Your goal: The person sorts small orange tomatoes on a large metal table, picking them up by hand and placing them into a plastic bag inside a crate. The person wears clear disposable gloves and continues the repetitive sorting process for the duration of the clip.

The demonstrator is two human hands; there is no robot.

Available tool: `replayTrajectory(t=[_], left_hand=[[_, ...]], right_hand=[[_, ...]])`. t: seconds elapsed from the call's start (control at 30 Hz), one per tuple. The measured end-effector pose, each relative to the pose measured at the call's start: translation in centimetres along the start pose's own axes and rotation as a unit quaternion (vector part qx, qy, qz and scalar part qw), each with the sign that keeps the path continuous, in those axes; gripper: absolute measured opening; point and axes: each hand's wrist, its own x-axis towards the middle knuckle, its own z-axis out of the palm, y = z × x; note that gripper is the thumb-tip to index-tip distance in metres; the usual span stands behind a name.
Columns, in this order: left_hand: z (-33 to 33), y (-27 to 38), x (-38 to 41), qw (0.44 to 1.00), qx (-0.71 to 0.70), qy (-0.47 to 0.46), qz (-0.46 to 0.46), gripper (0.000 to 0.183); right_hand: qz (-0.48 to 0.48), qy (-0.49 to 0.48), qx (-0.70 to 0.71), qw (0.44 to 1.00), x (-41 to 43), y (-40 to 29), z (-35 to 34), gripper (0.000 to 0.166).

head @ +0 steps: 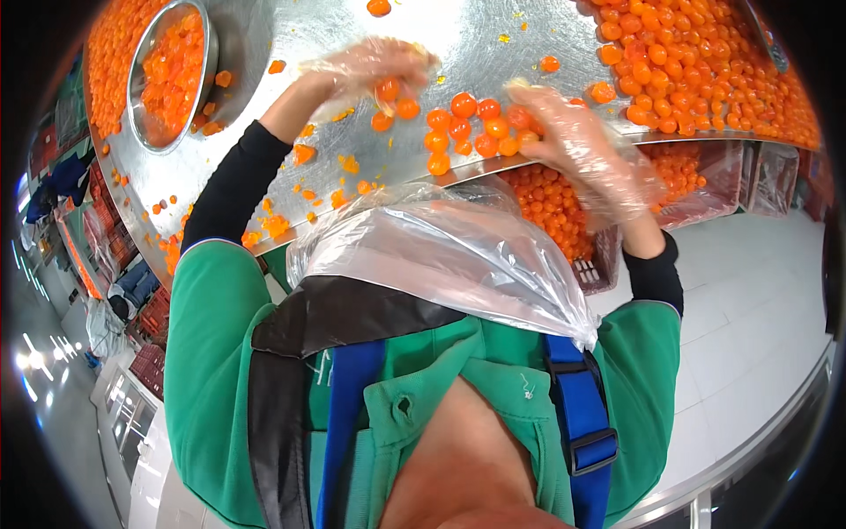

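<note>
Before me is a metal table [410,149] with round orange egg yolks on it. My left hand [377,69], in a clear plastic glove and blurred, is over the table with a few yolks [387,88] at its fingers; whether it grips them is not clear. My right hand [562,129], gloved too, rests at the right side of a small cluster of yolks [462,125], its fingers touching some of them. Loose yolks lie between the hands. Yellow-orange scraps [274,226] are scattered near the table's front edge.
A metal bowl [210,66] of broken orange yolks stands at the left, beside a yolk heap [112,66]. A large heap [681,66] covers the right side. Below the edge, a lined red crate [605,261] holds more yolks. Another person [135,284] is at far left.
</note>
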Motion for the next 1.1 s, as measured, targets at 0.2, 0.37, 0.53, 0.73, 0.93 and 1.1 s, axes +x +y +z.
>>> replayTrajectory(t=[0.2, 0.37, 0.53, 0.73, 0.93, 1.1], left_hand=[[6.6, 0.6, 0.0, 0.925, -0.362, -0.085, -0.082, 0.054], [8.4, 3.6, 0.5, 0.867, -0.489, -0.052, -0.082, 0.044], [12.2, 8.0, -1.3, 0.903, -0.403, -0.144, -0.019, 0.029], [20.1, 10.4, 0.0, 0.979, -0.013, -0.124, 0.161, 0.025], [22.2, 10.6, 1.4, 0.871, 0.309, -0.093, 0.370, 0.038], [16.0, 8.8, 4.3, 0.836, 0.293, 0.100, 0.453, 0.029]], right_hand=[[0.084, -0.019, 0.157, 0.984, 3.7, -2.0, 2.2, 0.063], [0.094, 0.044, 0.356, 0.929, 2.3, -1.1, 1.9, 0.061], [0.016, 0.031, 0.186, 0.982, -3.7, -3.4, -3.2, 0.045], [0.193, 0.152, 0.258, 0.934, -8.8, -0.3, -5.7, 0.029], [0.152, 0.130, -0.142, 0.969, -2.0, 3.4, -4.4, 0.029], [0.211, 0.348, 0.281, 0.869, -8.7, 1.4, -8.7, 0.024]])
